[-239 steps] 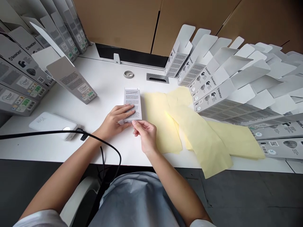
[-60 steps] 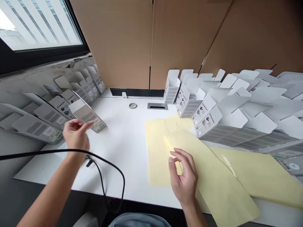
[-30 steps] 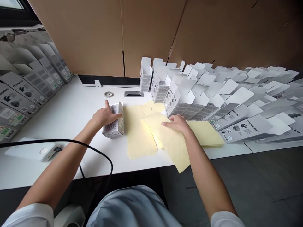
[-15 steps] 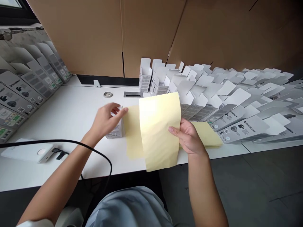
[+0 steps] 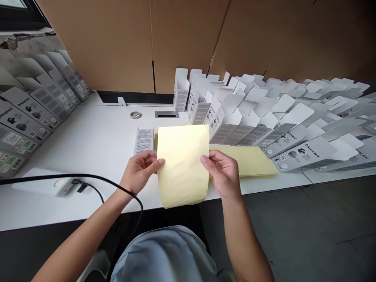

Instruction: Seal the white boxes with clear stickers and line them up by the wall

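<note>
A yellow sheet of paper (image 5: 183, 166) is held up over the table's front edge. My left hand (image 5: 142, 168) pinches its left edge between thumb and fingers, and my right hand (image 5: 225, 172) grips the right edge the same way. Just behind my left hand lies a small printed box (image 5: 144, 140), its near part hidden by the hand. To the right, a stack of yellow paper (image 5: 249, 160) rests on the table, partly covered by my right hand. A strip of more yellow paper shows behind the held sheet.
Many open-topped white cartons (image 5: 311, 152) crowd the table's right side. Further cartons (image 5: 26, 109) stand in a row at the left. A white power bank (image 5: 44, 184) with a cable lies front left. A black cable (image 5: 96, 177) hangs across my left forearm. Cardboard (image 5: 188, 39) walls the back.
My left hand has moved right and down and has taken hold of the sheet's left edge. My right hand and the sheet have shifted left.
</note>
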A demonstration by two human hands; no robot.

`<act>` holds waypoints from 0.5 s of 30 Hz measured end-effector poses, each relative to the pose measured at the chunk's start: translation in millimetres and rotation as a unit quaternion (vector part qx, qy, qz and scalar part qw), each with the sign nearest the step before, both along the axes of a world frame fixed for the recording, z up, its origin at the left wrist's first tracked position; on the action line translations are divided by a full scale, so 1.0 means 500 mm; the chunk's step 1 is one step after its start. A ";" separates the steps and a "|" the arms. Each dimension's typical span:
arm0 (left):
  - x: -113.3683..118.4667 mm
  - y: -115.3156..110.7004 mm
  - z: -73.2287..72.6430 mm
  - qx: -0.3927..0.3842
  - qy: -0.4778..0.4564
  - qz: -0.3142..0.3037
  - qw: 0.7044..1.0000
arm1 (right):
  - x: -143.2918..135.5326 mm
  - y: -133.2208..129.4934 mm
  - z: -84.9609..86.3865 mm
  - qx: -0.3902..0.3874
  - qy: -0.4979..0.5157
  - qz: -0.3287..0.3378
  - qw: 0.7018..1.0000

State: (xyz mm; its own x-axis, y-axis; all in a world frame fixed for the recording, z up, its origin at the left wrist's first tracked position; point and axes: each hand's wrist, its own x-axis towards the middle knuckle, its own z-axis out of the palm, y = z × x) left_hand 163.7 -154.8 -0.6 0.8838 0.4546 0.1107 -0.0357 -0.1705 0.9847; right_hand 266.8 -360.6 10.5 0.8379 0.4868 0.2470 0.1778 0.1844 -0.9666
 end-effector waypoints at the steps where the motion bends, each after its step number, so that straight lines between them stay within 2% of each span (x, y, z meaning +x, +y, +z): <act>1: -0.003 -0.003 0.001 0.071 -0.039 0.053 0.995 | -0.007 0.002 0.003 -0.015 -0.008 -0.007 1.000; 3: -0.006 -0.013 0.011 0.237 -0.143 0.133 0.952 | -0.025 0.006 0.012 -0.063 -0.030 -0.009 0.998; 4: -0.006 -0.020 0.018 0.310 -0.189 0.132 0.922 | -0.034 0.009 0.017 -0.091 -0.047 -0.004 0.995; 6: -0.006 -0.034 0.034 0.393 -0.240 0.058 0.886 | -0.050 0.015 0.025 -0.138 -0.100 0.015 0.985; 8: -0.004 -0.046 0.046 0.398 -0.249 -0.021 0.883 | -0.058 0.020 0.032 -0.165 -0.168 0.034 0.971; 9: -0.003 -0.050 0.049 0.384 -0.247 -0.042 0.889 | -0.059 0.021 0.035 -0.175 -0.199 0.045 0.963; 15: -0.005 -0.043 0.046 0.255 -0.183 -0.096 0.944 | -0.036 0.016 0.057 -0.227 -0.292 0.163 0.914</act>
